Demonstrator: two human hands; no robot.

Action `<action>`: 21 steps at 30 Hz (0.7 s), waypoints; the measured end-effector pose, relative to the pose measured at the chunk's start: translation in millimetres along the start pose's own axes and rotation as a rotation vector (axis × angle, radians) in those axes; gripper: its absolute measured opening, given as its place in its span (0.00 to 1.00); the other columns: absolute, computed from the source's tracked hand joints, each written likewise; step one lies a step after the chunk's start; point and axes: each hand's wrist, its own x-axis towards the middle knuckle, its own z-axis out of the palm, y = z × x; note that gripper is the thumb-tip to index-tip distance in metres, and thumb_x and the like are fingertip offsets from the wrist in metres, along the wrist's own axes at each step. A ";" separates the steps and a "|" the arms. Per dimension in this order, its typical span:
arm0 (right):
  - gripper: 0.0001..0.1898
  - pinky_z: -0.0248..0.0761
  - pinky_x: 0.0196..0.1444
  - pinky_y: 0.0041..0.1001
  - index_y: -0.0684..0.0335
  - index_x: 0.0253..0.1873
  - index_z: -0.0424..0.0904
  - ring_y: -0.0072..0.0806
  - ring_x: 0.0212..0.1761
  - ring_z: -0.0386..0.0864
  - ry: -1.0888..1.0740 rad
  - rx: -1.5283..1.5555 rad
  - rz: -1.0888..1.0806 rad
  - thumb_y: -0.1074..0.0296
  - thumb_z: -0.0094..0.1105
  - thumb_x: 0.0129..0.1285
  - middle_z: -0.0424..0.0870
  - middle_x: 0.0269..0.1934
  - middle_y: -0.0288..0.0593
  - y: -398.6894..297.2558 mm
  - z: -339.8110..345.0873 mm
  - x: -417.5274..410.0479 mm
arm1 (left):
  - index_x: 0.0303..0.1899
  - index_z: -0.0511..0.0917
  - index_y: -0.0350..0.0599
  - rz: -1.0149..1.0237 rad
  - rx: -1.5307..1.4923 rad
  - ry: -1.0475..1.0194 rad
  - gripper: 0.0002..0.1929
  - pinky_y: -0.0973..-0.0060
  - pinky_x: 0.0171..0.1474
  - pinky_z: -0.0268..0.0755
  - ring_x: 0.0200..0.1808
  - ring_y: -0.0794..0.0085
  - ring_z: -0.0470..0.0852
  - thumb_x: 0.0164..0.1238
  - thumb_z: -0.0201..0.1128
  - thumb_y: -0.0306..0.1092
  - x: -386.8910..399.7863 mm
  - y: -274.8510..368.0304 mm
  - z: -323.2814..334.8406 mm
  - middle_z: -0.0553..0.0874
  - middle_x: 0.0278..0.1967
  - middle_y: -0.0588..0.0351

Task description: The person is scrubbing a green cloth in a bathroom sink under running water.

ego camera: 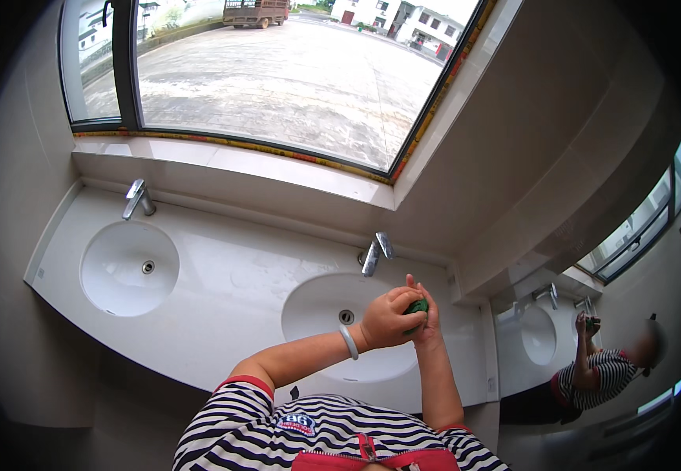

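Observation:
Above the right side of a white oval washbasin (311,300), both my hands close around a green item (417,307), perhaps a scrubbing pad; its kind is not clear. My left hand (390,318), with a pale bangle at its wrist, grips it from the left with curled fingers. Behind it, my right hand (431,312) supports the item from the right, fingers pointing up. Much of the item is hidden between the hands. A chrome faucet (375,253) stands just beyond the basin, up and left of my hands. No water stream shows under its spout.
A second round basin (130,269) with its chrome faucet (139,199) lies at the left of the pale countertop (228,277). A window sill (234,171) runs behind. At the right, a wall mirror (523,377) reflects the person and basins.

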 end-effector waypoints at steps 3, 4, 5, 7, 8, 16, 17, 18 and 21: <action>0.19 0.79 0.40 0.27 0.58 0.64 0.73 0.25 0.34 0.83 -0.110 -0.090 0.149 0.64 0.54 0.71 0.83 0.32 0.37 -12.0 -3.6 3.2 | 0.31 0.78 0.54 0.167 -0.041 -0.051 0.10 0.68 0.47 0.80 0.51 0.61 0.81 0.52 0.72 0.37 1.8 -3.3 5.0 0.77 0.41 0.56; 0.20 0.77 0.33 0.24 0.59 0.66 0.70 0.21 0.28 0.80 -0.172 -0.028 0.203 0.67 0.53 0.71 0.80 0.27 0.34 -16.6 -12.7 11.3 | 0.31 0.78 0.52 0.261 -0.023 -0.065 0.09 0.68 0.46 0.79 0.47 0.63 0.80 0.53 0.71 0.36 9.6 -3.1 1.3 0.76 0.39 0.57; 0.20 0.77 0.33 0.24 0.59 0.66 0.70 0.21 0.28 0.80 -0.167 -0.027 0.196 0.67 0.53 0.71 0.80 0.27 0.34 -19.7 -22.7 13.5 | 0.31 0.78 0.52 0.263 -0.032 -0.065 0.09 0.68 0.46 0.79 0.47 0.63 0.80 0.53 0.71 0.36 11.2 -4.0 2.4 0.76 0.39 0.57; 0.19 0.72 0.27 0.20 0.60 0.64 0.70 0.17 0.24 0.76 -0.120 -0.118 0.252 0.68 0.54 0.70 0.77 0.24 0.31 -19.2 -19.6 21.2 | 0.32 0.78 0.51 0.336 0.004 -0.122 0.06 0.67 0.45 0.77 0.44 0.64 0.78 0.54 0.68 0.34 10.0 -9.4 0.9 0.76 0.39 0.57; 0.19 0.72 0.27 0.20 0.60 0.64 0.70 0.17 0.24 0.76 -0.121 -0.117 0.255 0.68 0.54 0.70 0.77 0.24 0.31 -18.8 -17.5 24.3 | 0.32 0.78 0.51 0.334 0.006 -0.123 0.06 0.67 0.45 0.77 0.44 0.64 0.78 0.54 0.68 0.34 8.8 -10.8 0.1 0.76 0.39 0.57; 0.15 0.70 0.27 0.16 0.67 0.56 0.72 0.16 0.27 0.74 0.032 -0.587 0.507 0.71 0.57 0.66 0.72 0.24 0.30 -6.5 18.4 40.2 | 0.27 0.77 0.58 0.560 0.144 -0.323 0.05 0.70 0.42 0.67 0.40 0.66 0.73 0.47 0.62 0.40 -14.2 -10.7 -1.4 0.75 0.35 0.64; 0.14 0.71 0.28 0.17 0.67 0.54 0.74 0.17 0.28 0.75 0.010 -0.687 0.544 0.71 0.57 0.66 0.72 0.23 0.30 -6.5 18.9 43.0 | 0.26 0.76 0.58 0.569 0.154 -0.369 0.04 0.70 0.41 0.66 0.39 0.67 0.73 0.48 0.62 0.40 -17.6 -10.2 1.3 0.74 0.33 0.65; 0.12 0.73 0.29 0.18 0.68 0.50 0.76 0.20 0.27 0.76 0.000 -0.800 0.550 0.71 0.57 0.65 0.72 0.22 0.31 -3.7 20.1 49.1 | 0.25 0.76 0.58 0.574 0.175 -0.373 0.04 0.70 0.40 0.64 0.37 0.69 0.71 0.49 0.62 0.40 -19.7 -11.0 3.9 0.72 0.31 0.66; 0.12 0.73 0.29 0.19 0.68 0.50 0.77 0.20 0.25 0.76 -0.138 -0.915 0.659 0.70 0.57 0.64 0.73 0.22 0.32 1.9 27.1 59.1 | 0.25 0.76 0.58 0.607 0.239 -0.487 0.04 0.71 0.38 0.62 0.36 0.70 0.71 0.50 0.62 0.41 -27.0 -9.8 6.4 0.72 0.30 0.66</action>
